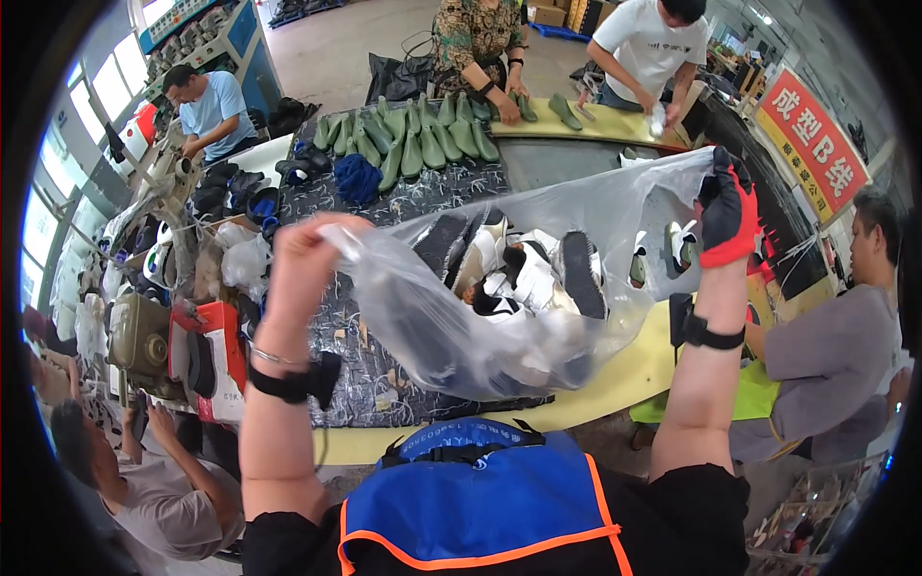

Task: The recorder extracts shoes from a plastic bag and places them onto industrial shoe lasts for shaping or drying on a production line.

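A large clear plastic bag (pixel 423 326) is stretched between my raised hands, its upper edge pulled up toward the right. My bare left hand (pixel 312 252) is closed on one gathered end of it. My right hand (pixel 727 213), in a red and black glove, pinches the opposite corner higher up. White, black and tan sneakers (pixel 538 271) and a dark-soled shoe (pixel 582 275) show through and above the film in the middle. I cannot tell how many of them lie inside the bag and how many behind it.
Rows of green shoe lasts (pixel 423 144) and a blue bundle (pixel 357 180) stand on the dark table covering (pixel 317 355). A yellow-edged conveyor (pixel 615 370) runs alongside, with more shoes (pixel 680 245). Co-workers (pixel 653 48) surround the bench. A red box (pixel 216 336) is at left.
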### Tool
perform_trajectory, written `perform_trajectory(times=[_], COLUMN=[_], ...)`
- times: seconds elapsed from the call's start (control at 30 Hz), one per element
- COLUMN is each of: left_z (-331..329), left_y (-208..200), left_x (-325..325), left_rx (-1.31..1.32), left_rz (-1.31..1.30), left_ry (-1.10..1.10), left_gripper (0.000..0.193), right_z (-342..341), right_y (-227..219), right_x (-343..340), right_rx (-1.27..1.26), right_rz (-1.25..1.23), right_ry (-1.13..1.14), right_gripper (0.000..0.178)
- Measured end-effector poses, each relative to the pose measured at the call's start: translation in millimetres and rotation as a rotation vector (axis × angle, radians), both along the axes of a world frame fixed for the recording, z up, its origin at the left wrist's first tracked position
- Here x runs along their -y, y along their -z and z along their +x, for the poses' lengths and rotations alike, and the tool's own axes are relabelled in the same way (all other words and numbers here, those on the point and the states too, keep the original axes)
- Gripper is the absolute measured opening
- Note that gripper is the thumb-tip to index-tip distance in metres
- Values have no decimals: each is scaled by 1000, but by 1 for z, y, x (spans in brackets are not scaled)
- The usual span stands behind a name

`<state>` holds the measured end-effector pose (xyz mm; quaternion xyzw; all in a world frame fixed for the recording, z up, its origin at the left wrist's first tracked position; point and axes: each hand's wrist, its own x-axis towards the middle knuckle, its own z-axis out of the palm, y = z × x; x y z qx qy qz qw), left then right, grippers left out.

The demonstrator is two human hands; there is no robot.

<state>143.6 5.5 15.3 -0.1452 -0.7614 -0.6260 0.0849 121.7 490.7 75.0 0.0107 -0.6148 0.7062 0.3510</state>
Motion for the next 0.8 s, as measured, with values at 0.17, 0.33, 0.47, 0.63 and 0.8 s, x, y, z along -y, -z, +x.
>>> perform_trajectory(times=[0.17, 0.33, 0.47, 0.63, 0.8], left_z=[-31, -78, -101, -74, -18], left_y=[-24, -34, -51, -4, 61], left_x=[32, 71, 71, 125, 134], left_rx=[-225, -134, -124, -145, 441], left_rz=[-129, 53, 271, 12, 464], left_ry=[-4, -211, -178, 118, -2], left_gripper=[12, 24, 32, 40, 22], right_z=[-29, -15, -1, 17, 26], right_y=[53, 101, 102, 148, 191], right_x=[-65, -62, -38, -13, -18], right_rx=[65, 121, 37, 171, 594], right_rz=[-173, -353, -351, -290, -122], right_ry=[37, -129, -235, -152, -102], right_gripper=[9, 8, 13, 20, 25])
